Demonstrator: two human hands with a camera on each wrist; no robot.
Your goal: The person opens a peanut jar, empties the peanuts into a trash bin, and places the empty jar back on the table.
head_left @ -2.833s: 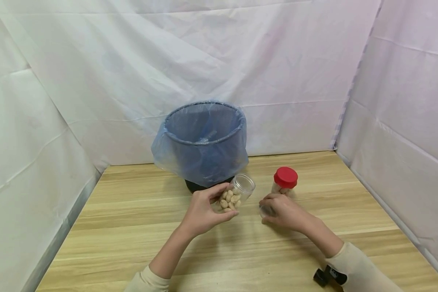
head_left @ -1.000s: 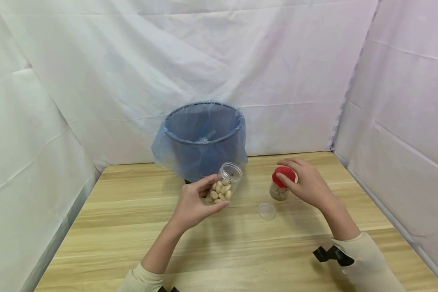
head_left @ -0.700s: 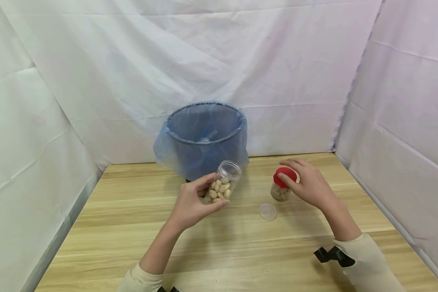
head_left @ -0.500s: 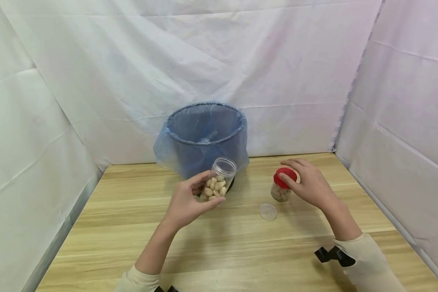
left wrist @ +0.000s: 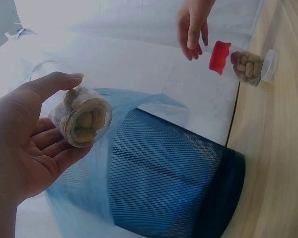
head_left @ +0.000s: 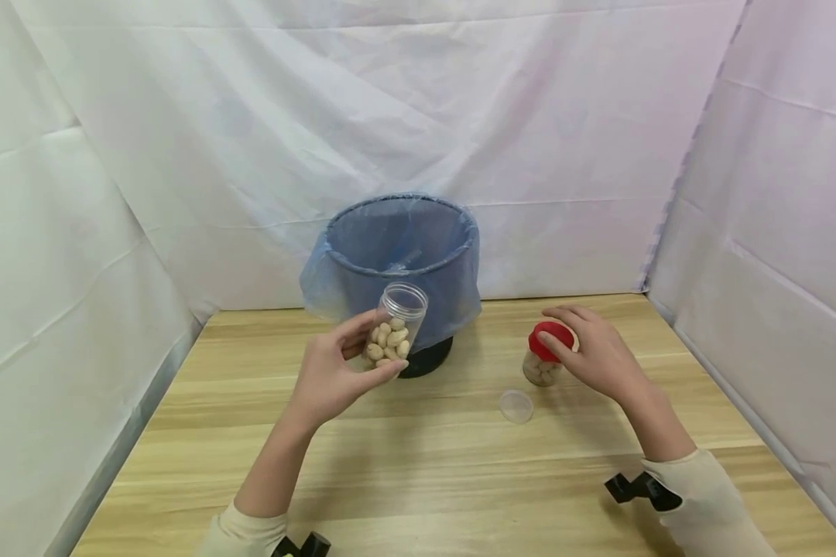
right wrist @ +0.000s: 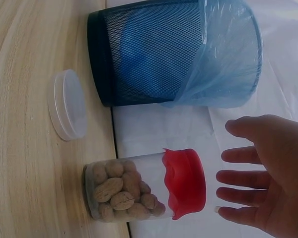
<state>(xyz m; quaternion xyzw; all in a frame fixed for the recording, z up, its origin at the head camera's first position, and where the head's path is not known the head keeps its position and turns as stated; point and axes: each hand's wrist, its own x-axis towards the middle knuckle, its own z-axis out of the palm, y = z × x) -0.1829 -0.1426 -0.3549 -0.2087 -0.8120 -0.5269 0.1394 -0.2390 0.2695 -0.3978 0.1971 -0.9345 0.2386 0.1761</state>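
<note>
My left hand (head_left: 334, 371) grips a clear plastic jar (head_left: 406, 303) without a lid, partly filled with tan nuts (head_left: 390, 340). The jar is raised off the table and tilted, its mouth up and to the right, in front of the bin. My right hand (head_left: 595, 356) hovers at a second clear jar (right wrist: 121, 191), which stands upright with nuts inside and a red cap (right wrist: 186, 183). In the right wrist view its fingers are spread and apart from the cap. A round clear lid (head_left: 516, 406) lies on the table left of that jar.
A black mesh bin (left wrist: 164, 173) lined with a blue bag (head_left: 418, 309) stands at the back of the wooden table (head_left: 460, 480). White cloth (head_left: 564, 139) hangs behind and along both sides.
My right hand has left the clear lid on the table and moved up to the red-capped jar, where it stays. My left hand has carried its jar left and upward.
</note>
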